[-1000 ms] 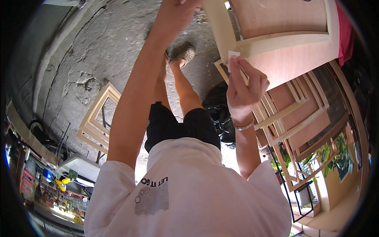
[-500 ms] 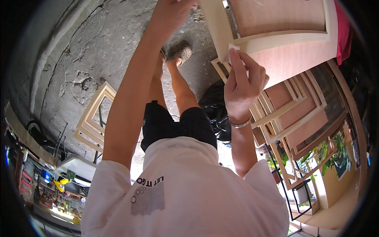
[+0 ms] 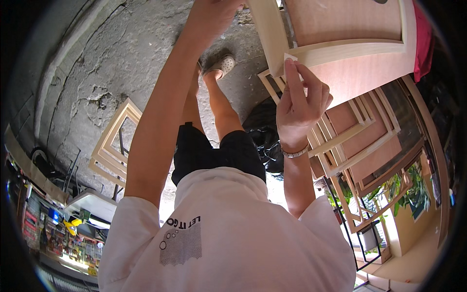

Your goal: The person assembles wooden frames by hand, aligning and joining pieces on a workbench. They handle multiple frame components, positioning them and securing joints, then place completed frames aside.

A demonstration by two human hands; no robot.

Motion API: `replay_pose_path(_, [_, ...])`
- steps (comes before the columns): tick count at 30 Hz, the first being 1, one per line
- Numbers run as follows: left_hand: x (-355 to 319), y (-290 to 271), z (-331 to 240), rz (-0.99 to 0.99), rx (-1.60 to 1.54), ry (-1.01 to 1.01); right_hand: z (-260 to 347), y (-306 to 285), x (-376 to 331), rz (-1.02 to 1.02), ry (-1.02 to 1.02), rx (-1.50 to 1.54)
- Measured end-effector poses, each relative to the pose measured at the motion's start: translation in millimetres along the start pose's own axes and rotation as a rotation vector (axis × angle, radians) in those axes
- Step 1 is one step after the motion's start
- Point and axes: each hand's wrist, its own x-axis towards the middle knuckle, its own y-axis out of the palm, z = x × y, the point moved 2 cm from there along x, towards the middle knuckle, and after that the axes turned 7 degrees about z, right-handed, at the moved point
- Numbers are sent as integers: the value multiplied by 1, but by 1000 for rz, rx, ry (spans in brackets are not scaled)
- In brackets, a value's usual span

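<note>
My right hand [image 3: 304,104] pinches a small white, thin piece [image 3: 290,58] between thumb and fingers. That piece meets the corner of a pale wooden panel door [image 3: 346,48], where two light frame strips join around a pinkish inset. I cannot make out whether the white piece is paper, cloth or an abrasive sheet. My left hand [image 3: 216,14] reaches to the top edge of the view, beside the long frame strip [image 3: 266,34]. Its fingers are mostly cut off, so their grip stays hidden.
Several wooden frames and panels [image 3: 360,131] stack below the door at right. Another light frame [image 3: 115,143] stands on the rough concrete floor [image 3: 114,53] at left. A black plastic bag [image 3: 262,134] lies near my legs; red cloth [image 3: 423,44] hangs at far right.
The white piece has tilted slightly at the door corner, and my right hand's fingers have shifted a little with it. My left arm stays nearly in place.
</note>
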Motion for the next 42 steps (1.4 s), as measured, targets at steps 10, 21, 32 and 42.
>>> replay_pose_path(10, [2, -2, 6, -5, -15, 25, 16, -16, -22, 60, 3, 46])
replay_pose_path(21, [3, -3, 11, -15, -42, 13, 17, -1, -24, 62, 1, 42])
replay_pose_path(32, [3, 2, 5, -26, -36, -5, -6, -5, 4, -21, 61, 23])
replay_pose_path(42, [6, 0, 15, 8, -120, 50, 17, -14, -31, 77, 41, 88])
